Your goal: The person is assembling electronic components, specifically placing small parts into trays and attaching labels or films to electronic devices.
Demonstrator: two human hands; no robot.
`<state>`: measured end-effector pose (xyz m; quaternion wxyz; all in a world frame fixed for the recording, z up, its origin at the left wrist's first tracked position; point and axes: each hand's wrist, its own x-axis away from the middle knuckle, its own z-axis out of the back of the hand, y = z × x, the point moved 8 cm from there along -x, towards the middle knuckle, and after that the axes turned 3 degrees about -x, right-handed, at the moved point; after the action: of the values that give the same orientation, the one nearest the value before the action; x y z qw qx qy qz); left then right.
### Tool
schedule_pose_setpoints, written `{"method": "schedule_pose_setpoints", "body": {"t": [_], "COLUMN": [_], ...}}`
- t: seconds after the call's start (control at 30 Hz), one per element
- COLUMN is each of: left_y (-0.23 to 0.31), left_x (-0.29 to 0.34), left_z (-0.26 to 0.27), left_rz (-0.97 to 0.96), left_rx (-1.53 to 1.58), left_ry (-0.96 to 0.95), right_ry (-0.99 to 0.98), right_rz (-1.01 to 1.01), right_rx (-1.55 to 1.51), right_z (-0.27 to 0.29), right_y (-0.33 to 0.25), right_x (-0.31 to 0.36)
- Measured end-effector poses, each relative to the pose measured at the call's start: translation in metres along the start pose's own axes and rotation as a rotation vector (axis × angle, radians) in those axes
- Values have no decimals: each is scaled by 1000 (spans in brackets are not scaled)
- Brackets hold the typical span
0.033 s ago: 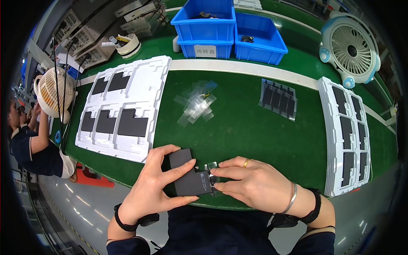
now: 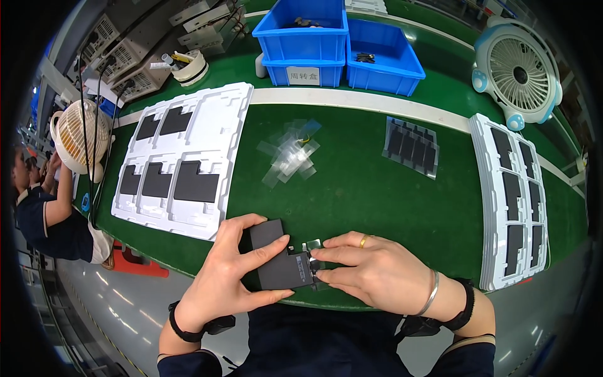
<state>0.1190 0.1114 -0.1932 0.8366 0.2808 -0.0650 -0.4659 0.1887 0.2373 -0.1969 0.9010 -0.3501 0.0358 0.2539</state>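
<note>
A dark grey, L-shaped flat battery (image 2: 279,274) lies near the front edge of the green table. My left hand (image 2: 233,267) grips it, with the thumb and fingers on its edges and index finger across its face. At its right end, a small piece of clear film with a dark strip (image 2: 312,245) sticks out. The fingertips of my right hand (image 2: 370,269) press together on that film, close against the battery's end. They partly hide the film, so how far it is attached cannot be seen.
On the left lies a white tray (image 2: 210,157) with several L-shaped batteries; stacked trays (image 2: 480,207) stand at right. Loose clear films (image 2: 292,157) and a sheet of dark strips (image 2: 411,147) lie beyond my hands. Blue bins (image 2: 301,47), a fan (image 2: 520,75) and a co-worker (image 2: 53,220) are farther off.
</note>
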Motion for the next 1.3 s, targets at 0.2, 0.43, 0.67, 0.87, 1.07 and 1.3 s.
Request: {"method": "schedule_pose_setpoints", "body": {"t": [0.2,0.43,0.67,0.87,1.07,1.3], "left_y": [2,1,45,43,-14,-15], "left_x": [-3,1,19,26,-5,-12], "left_z": [-1,3,71,65,30,27], "left_rz": [4,-8,-78,-186,123,34], "left_rx": [10,38,-273,182,1208,1097], "left_ry": [-25,5,773,895,335,565], "right_ry": [2,56,198,499,369,447], "right_rz": [1,-50,-312,-301,-218,-201], "right_rx": [1,-42,-1035,-1050,-843,-1000], "right_z": [0,14,15,37,48,49], "right_y": [2,10,9,-6,-5,6], "right_x": [1,-5,-15,-36,-60,-73]}}
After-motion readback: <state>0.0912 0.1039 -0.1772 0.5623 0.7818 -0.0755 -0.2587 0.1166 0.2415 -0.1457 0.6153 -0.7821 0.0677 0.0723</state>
